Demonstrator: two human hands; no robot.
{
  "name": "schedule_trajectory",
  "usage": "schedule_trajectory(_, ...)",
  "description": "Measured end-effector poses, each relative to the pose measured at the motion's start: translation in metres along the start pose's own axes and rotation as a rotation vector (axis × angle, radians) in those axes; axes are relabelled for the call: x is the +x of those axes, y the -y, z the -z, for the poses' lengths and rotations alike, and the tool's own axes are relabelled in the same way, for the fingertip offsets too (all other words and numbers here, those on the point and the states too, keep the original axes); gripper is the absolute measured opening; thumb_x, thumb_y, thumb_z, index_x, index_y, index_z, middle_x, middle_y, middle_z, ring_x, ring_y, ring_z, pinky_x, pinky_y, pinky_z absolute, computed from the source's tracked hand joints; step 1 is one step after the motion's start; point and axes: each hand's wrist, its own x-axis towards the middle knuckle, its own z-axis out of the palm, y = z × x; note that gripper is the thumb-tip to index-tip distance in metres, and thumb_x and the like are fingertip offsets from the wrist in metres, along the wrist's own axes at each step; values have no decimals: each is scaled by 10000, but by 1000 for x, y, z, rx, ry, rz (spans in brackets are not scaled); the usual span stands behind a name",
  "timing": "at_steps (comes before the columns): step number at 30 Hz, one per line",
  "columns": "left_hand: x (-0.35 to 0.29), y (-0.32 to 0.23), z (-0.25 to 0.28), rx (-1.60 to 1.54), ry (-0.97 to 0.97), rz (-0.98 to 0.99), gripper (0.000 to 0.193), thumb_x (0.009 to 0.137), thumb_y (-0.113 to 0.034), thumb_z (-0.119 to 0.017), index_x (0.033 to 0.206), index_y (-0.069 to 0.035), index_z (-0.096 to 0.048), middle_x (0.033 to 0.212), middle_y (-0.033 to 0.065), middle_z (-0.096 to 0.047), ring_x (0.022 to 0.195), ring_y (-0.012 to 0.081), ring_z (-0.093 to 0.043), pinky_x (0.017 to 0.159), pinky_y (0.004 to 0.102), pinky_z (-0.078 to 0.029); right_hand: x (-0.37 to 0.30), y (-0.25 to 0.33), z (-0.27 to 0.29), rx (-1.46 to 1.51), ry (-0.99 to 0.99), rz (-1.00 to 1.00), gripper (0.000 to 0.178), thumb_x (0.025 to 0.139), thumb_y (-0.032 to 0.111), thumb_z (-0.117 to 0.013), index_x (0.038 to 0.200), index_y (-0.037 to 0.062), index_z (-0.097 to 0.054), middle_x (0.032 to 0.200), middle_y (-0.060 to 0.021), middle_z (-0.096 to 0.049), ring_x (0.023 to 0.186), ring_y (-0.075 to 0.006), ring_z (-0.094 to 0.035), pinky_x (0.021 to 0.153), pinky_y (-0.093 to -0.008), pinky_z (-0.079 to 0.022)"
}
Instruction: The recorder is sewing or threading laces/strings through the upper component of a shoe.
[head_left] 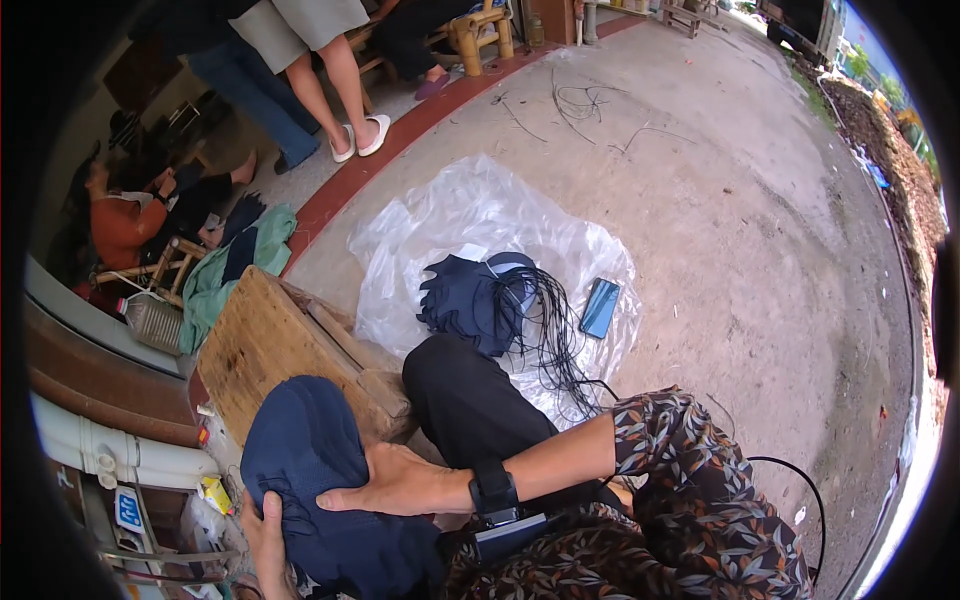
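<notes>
Even, bright daylight is cast across the concrete floor point(720, 200); shadows are soft. Mild glare is seen on the plastic sheet point(480, 210). Heavy fisheye bending and black vignetting are noted at all edges.

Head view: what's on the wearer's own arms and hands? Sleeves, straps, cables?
Both hands are bare, no gloves. The right hand has a black wrist strap carrying a dark boxy device, above it a brown-and-black leaf-patterned sleeve. Only part of the left hand shows; its arm is out of view.
</notes>
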Motion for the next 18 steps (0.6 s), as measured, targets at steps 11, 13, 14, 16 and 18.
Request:
schedule_trajectory(11,-17,36,19,-529,259,114,713,929,-413,-749,1412,24,-457,1329,139,-590,1200,253,-592,1057,380,-472,-13,0,15,-16,-112,91,1185,718,751,-741,1332,-216,-439,1195,-338,-639,1174,-383,-641,994,-390,-507)
schedule_trajectory(13,-26,50,19,-592,271,226,718,927,-437,-747,1410,14,-465,1309,141,-606,1186,258,-602,1033,403,-493,-17,1,18,-91,-99,27,1201,702,748,-763,1358,-199,-426,1219,-331,-634,1176,-385,-638,1009,-385,-501)
schedule_trajectory(14,-29,61,17,-625,288,219,732,931,-433,-741,1439,4,-447,1325,153,-607,1200,279,-607,1029,440,-507,-20,-1,19,-92,-99,26,1201,702,748,-763,1358,-199,-426,1219,-331,-634,1176,-385,-638,1009,-385,-501)
schedule_trajectory(16,-43,63,10,-698,302,257,739,935,-425,-735,1460,-3,-430,1352,163,-595,1220,293,-601,1041,456,-504,-25,-6,21,-85,-60,16,1231,713,765,-757,1454,-140,-370,1321,-284,-598,1238,-371,-602,1068,-385,-482)
schedule_trajectory(18,-64,68,3,-879,338,319,749,949,-395,-719,1508,-22,-387,1426,181,-550,1273,333,-576,1078,494,-490,-26,-23,11,-34,-45,2,1217,702,752,-772,1424,-152,-395,1327,-286,-587,1253,-365,-590,1060,-383,-480)
